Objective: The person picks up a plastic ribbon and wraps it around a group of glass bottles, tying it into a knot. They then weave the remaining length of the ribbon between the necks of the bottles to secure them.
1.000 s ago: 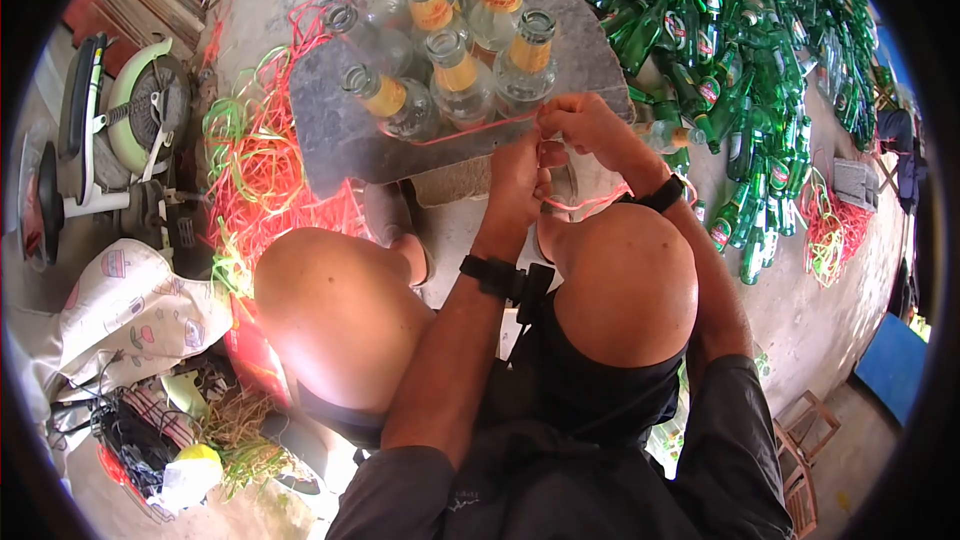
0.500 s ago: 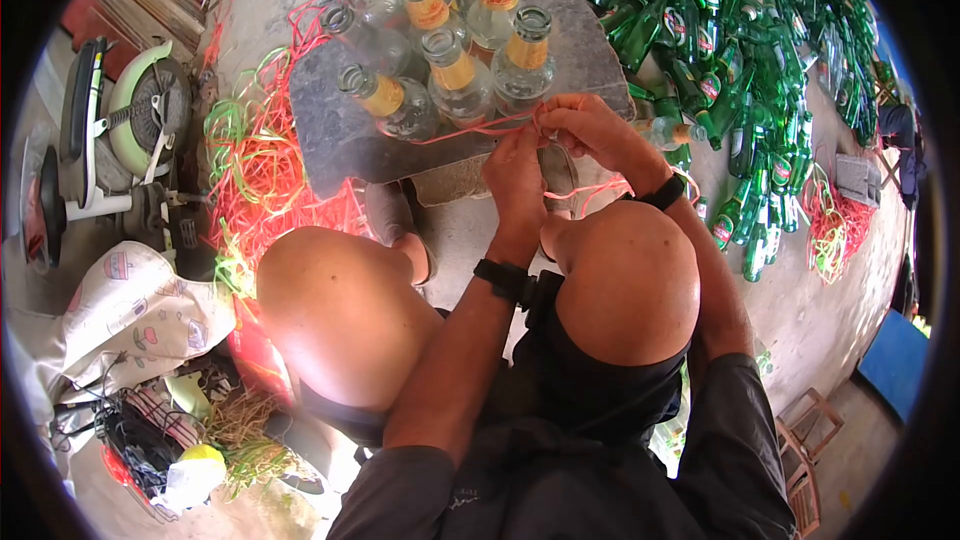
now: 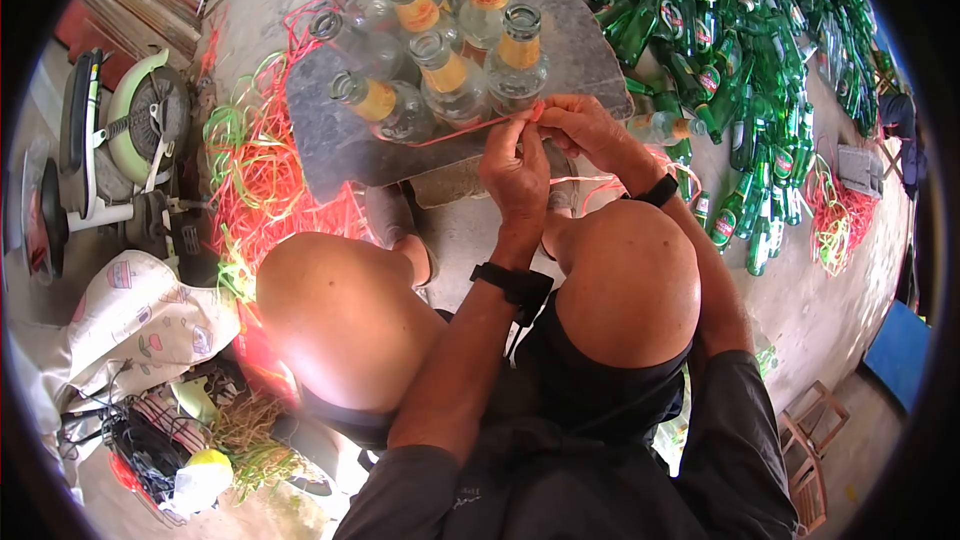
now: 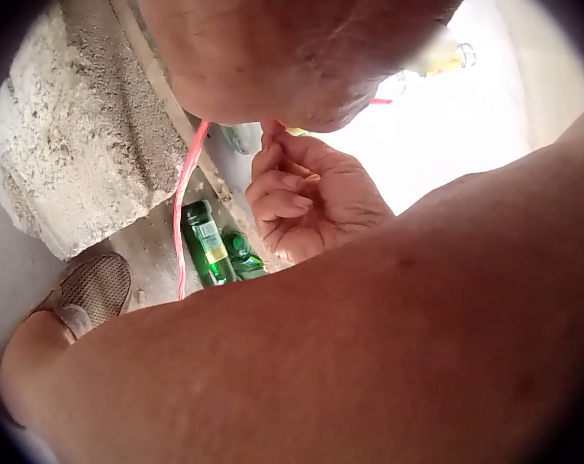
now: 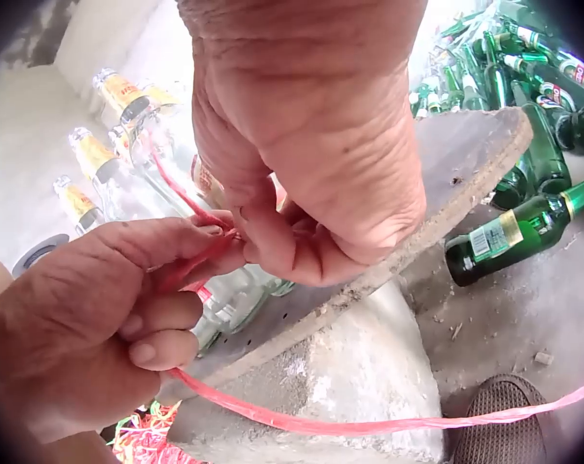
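Several clear glass bottles (image 3: 450, 75) with yellow neck labels stand bunched on a grey stone slab (image 3: 335, 145). A red plastic string (image 3: 440, 135) runs round their bases. My left hand (image 3: 525, 130) and right hand (image 3: 550, 118) meet at the slab's near edge, both pinching the string beside the nearest bottle (image 3: 515, 65). In the right wrist view my right hand (image 5: 273, 227) curls over the string (image 5: 190, 208) while my left hand (image 5: 210, 246) pinches it from below; a loose tail (image 5: 369, 425) hangs down. The left wrist view shows the right hand (image 4: 277, 164) with curled fingers.
A big heap of green bottles (image 3: 740, 50) lies to the right. Red and green string tangles (image 3: 255, 165) cover the ground left of the slab, beside a fan (image 3: 140, 110). My knees (image 3: 340, 310) and a shoe (image 3: 395, 220) are below the slab.
My left hand has risen to the slab's edge and met the right hand at the string. The string now lies tighter round the bottles.
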Tool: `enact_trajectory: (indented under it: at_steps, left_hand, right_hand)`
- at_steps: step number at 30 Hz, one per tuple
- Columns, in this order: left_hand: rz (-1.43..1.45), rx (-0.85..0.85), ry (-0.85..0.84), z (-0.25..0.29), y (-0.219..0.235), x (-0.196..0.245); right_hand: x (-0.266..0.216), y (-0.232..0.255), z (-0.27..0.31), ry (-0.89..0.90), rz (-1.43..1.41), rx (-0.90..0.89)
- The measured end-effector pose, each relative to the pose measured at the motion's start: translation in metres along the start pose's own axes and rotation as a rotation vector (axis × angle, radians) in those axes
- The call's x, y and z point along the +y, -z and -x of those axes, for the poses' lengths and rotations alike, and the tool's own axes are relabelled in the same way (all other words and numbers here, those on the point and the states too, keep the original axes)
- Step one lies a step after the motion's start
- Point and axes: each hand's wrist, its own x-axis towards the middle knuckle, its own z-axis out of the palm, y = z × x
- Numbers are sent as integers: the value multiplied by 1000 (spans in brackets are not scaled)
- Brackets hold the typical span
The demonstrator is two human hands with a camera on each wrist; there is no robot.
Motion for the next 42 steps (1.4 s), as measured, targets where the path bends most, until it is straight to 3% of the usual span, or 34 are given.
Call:
enact_trajectory:
  at_steps: [6,9,11,12,14,15,17,26,33,35,39,41,42]
  left_hand:
    - [-57,-68,-64,-3,3,-7]
    - [51,-106,87,-4,7,-6]
    - [216,-165,313,-8,9,0]
    - [216,-167,313,-9,9,-1]
    - [442,-127,579,-10,6,-3]
    - [443,-129,580,-11,7,-1]
    - [448,-91,744,-13,8,4]
    - [461,-72,957,-20,4,3]
    - [513,-76,1008,-27,-1,14]
    - [404,-17,980,-27,-4,19]
    - [485,28,949,-25,-9,15]
    - [465,51,903,-23,-11,11]
    - [465,51,904,-22,-13,9]
  right_hand:
    - [-3,-5,4,56,35,67]
    - [2,-1,0,62,36,30]
    - [0,-2,1,101,96,20]
    - [0,-3,2,102,95,22]
    - [0,-6,3,95,106,96]
    - [0,-5,3,95,106,98]
    - [1,-4,3,133,154,64]
    - [0,-5,3,129,242,89]
    - [2,-4,0,156,335,140]
    - [1,-5,1,141,368,183]
    - [1,-3,0,104,467,204]
    - [5,-4,-1,294,616,268]
    - [7,-3,-2,293,616,268]
